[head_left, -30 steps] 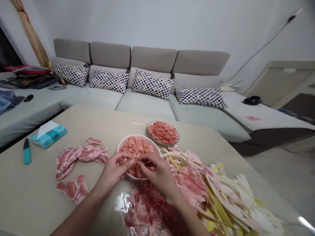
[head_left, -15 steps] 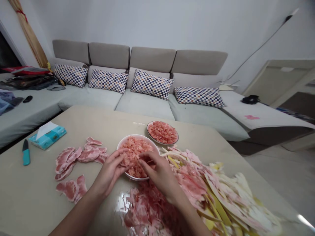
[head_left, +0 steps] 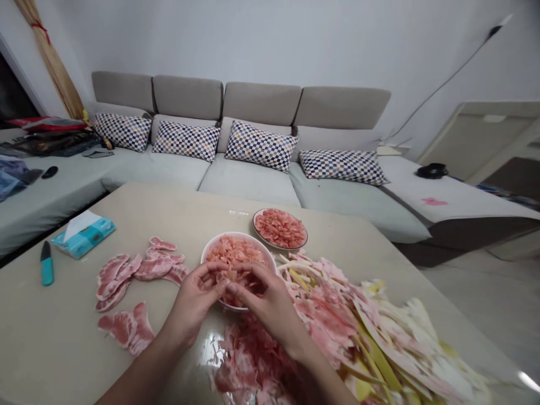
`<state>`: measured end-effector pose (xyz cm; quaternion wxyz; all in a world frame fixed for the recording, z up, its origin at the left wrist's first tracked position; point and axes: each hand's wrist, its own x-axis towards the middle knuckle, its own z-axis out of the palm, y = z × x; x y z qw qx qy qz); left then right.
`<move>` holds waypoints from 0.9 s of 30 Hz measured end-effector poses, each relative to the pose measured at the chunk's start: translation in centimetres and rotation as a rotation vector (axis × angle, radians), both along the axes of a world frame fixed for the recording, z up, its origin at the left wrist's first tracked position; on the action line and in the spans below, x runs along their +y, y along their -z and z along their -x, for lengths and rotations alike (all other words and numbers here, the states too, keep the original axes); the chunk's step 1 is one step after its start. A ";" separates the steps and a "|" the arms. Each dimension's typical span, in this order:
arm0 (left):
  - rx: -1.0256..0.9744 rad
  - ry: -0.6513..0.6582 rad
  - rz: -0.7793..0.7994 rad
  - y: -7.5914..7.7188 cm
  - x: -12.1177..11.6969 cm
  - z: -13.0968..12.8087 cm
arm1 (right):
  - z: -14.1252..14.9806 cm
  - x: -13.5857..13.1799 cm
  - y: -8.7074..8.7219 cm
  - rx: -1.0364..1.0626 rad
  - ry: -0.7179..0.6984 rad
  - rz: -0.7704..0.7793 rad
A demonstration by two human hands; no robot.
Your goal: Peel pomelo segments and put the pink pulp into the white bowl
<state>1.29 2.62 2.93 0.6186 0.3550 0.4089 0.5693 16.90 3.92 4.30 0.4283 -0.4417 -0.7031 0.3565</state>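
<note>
A grey sofa (head_left: pixel 248 181) backs the pale surface (head_left: pixel 181 216); over a bowl (head_left: pixel 268 256), left hand (head_left: pixel 194 299) and right hand (head_left: pixel 269 299) meet (grips: I can't tell).

Left hand (head_left: pixel 192 301) and right hand (head_left: pixel 272 301) hide part of bowl (head_left: pixel 270 257); anything between fingers, too small to tell. Forearms (head_left: pixel 141 365) cut off at bottom edge, likewise pink scraps (head_left: pixel 248 357). Curtain (head_left: pixel 54 64) cropped at top. Blue item (head_left: pixel 12 175), left edge: cropped, unclear.

Pale wall (head_left: pixel 270 39) behind grey sofa (head_left: pixel 248 177); four checked cushions (head_left: pixel 261 146); tan curtain (head_left: pixel 54 64) left, floor (head_left: pixel 459 278) right.
</note>
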 end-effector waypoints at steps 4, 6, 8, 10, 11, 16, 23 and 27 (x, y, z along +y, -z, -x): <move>0.070 -0.026 -0.022 0.2 0.0 -0.3 | -0.1 0.1 0.1 0.055 -0.005 -0.013; 0.063 -0.029 -0.014 0.3 -0.1 -0.5 | 0.0 0.2 0.1 0.056 -0.006 0.002; 0.054 -0.033 -0.005 0.4 -0.1 -0.6 | 0.2 0.2 0.1 0.057 0.016 0.009; 0.049 -0.044 0.000 0.5 -0.2 -0.7 | 0.4 0.2 0.1 0.075 0.038 0.006; 0.048 -0.053 -0.004 0.5 -0.3 -0.8 | 0.4 0.3 0.1 0.094 0.049 0.003; 0.029 -0.103 -0.006 0.4 -0.2 -0.5 | -0.4 0.9 0.6 0.221 0.122 0.102; -0.098 -0.068 0.109 0.3 -0.2 -0.4 | -1.2 1.5 1.5 0.276 0.065 0.210; -0.151 -0.072 0.148 0.3 -0.1 -0.4 | -1.1 1.5 1.3 0.314 0.047 0.258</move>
